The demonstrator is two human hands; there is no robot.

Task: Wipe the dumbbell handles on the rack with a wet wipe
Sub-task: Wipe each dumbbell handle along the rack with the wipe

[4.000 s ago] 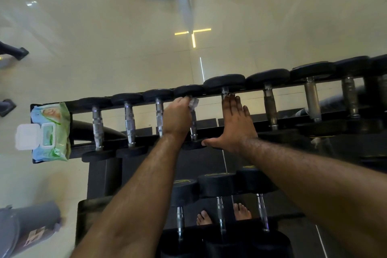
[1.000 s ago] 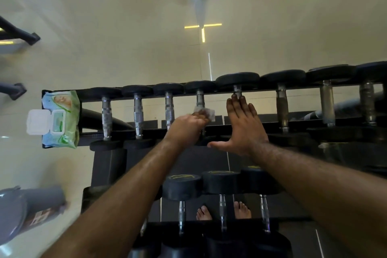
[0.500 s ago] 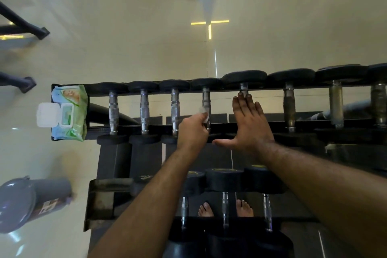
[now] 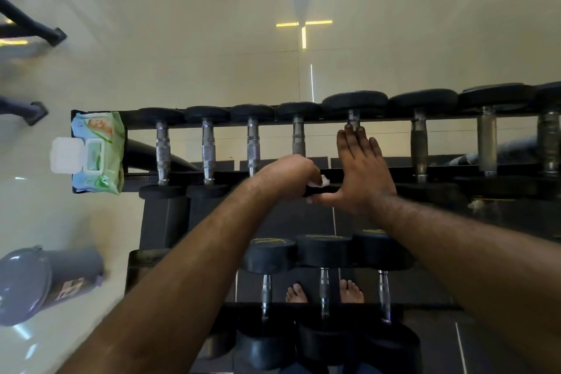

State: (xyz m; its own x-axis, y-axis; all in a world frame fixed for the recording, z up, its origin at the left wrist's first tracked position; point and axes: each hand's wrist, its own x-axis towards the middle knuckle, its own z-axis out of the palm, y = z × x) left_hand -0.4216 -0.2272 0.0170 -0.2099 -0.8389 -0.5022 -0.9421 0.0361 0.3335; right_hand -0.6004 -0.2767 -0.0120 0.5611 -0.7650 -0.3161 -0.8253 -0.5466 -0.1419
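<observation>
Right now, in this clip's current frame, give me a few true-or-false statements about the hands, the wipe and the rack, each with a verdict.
1. The left hand grips a white wet wipe low on a top-row dumbbell handle. True.
2. The right hand is curled tightly round a handle. False: it lies flat with straight fingers over the next dumbbell to the right.
3. The wet wipe pack sits at the left end of the rack with its lid flipped open. True.
4. The lower row of the rack holds no dumbbells. False: three lower dumbbells show there.
5. The grey bin stands to the right of the rack. False: it stands on the floor to the left.
</observation>
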